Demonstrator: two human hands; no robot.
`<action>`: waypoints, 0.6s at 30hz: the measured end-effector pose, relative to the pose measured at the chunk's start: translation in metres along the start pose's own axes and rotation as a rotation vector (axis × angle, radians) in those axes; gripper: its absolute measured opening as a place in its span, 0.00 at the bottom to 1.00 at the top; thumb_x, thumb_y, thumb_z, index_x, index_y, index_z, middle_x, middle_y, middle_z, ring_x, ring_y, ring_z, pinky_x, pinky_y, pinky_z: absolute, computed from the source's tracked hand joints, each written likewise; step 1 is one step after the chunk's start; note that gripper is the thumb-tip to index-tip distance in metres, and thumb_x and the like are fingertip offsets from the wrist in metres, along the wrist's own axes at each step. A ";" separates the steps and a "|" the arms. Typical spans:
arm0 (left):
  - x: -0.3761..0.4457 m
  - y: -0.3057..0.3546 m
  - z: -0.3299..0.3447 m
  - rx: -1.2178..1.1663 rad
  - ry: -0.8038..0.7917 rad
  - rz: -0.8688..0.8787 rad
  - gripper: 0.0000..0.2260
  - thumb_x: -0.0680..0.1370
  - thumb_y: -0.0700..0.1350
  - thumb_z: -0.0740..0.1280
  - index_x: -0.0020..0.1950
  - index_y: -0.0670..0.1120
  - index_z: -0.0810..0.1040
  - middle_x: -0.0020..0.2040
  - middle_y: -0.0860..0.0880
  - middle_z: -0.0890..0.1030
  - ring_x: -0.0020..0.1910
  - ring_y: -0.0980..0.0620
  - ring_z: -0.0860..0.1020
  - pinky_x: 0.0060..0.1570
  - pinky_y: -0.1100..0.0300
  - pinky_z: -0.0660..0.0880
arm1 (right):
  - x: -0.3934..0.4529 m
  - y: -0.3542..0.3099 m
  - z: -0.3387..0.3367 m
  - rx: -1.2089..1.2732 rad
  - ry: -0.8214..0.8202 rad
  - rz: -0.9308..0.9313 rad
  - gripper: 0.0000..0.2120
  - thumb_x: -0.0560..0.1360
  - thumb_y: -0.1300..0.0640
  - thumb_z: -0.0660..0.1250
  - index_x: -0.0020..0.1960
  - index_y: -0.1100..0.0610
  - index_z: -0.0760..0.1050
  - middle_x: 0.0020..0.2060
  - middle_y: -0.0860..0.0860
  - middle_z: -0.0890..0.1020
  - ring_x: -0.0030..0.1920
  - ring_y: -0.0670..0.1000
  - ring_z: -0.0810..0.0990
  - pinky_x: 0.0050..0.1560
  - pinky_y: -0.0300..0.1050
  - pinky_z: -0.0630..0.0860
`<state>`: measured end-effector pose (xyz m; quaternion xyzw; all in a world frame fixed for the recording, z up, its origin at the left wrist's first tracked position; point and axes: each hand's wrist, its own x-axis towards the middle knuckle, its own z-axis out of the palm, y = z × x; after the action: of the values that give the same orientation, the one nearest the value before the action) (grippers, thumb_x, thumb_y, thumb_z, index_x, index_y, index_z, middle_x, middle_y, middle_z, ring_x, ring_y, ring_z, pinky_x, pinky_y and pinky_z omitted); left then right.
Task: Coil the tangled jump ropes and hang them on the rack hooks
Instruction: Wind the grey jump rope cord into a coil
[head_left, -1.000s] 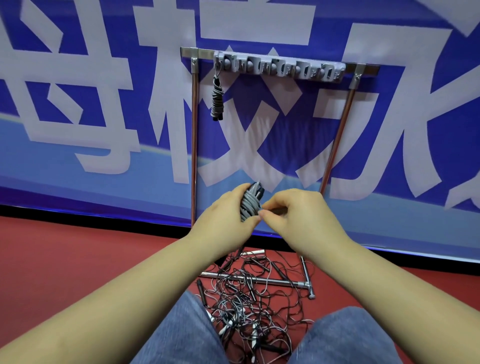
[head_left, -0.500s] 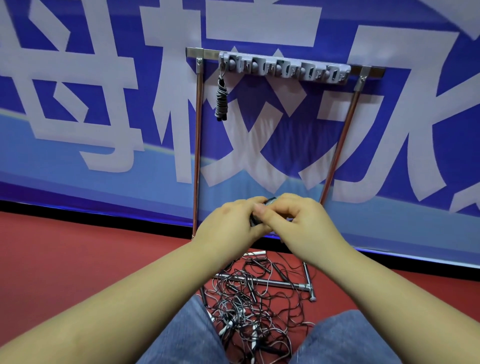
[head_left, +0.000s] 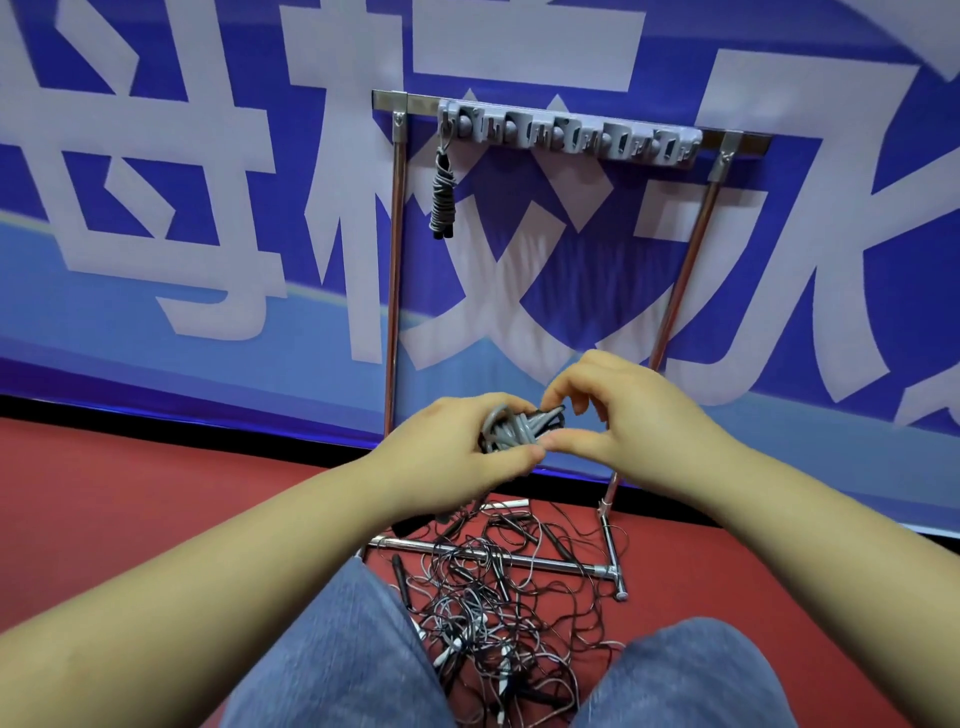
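Grey coiled rope (head_left: 511, 428), upright a second ago, now lies sideways in the left hand (head_left: 457, 457); right hand (head_left: 623, 415) fingers pinch its end, finishing the wrap before hanging.

Blue banner (head_left: 156, 171) w/ big white characters hangs behind, red floor (head_left: 130, 509) below, denim-clad knees (head_left: 332, 660) at btm edge.

Sports hall: red floor (head_left: 130, 509), banner (head_left: 208, 208).
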<state>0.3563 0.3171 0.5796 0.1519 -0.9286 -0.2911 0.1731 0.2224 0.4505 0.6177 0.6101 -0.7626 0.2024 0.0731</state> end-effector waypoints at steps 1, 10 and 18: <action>-0.001 0.002 -0.002 0.045 -0.005 0.010 0.16 0.74 0.59 0.67 0.61 0.60 0.74 0.46 0.60 0.80 0.47 0.59 0.77 0.51 0.59 0.74 | 0.002 -0.001 -0.002 -0.030 -0.029 -0.001 0.14 0.69 0.43 0.72 0.50 0.49 0.77 0.39 0.42 0.69 0.37 0.39 0.69 0.39 0.35 0.62; -0.001 0.005 -0.009 0.282 0.001 0.101 0.18 0.73 0.62 0.66 0.62 0.63 0.73 0.54 0.60 0.81 0.51 0.58 0.77 0.49 0.60 0.73 | 0.005 -0.016 -0.006 -0.228 -0.189 0.008 0.12 0.73 0.41 0.66 0.45 0.48 0.67 0.37 0.42 0.64 0.43 0.46 0.67 0.43 0.41 0.63; 0.000 0.000 -0.005 0.202 -0.046 0.138 0.15 0.72 0.57 0.70 0.58 0.60 0.77 0.39 0.61 0.77 0.37 0.64 0.73 0.41 0.66 0.70 | -0.006 -0.023 -0.007 -0.335 -0.187 -0.098 0.12 0.76 0.42 0.62 0.51 0.50 0.71 0.45 0.44 0.68 0.52 0.47 0.72 0.43 0.41 0.63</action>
<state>0.3584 0.3144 0.5837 0.0974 -0.9651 -0.1870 0.1553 0.2451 0.4545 0.6273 0.6418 -0.7585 0.0113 0.1123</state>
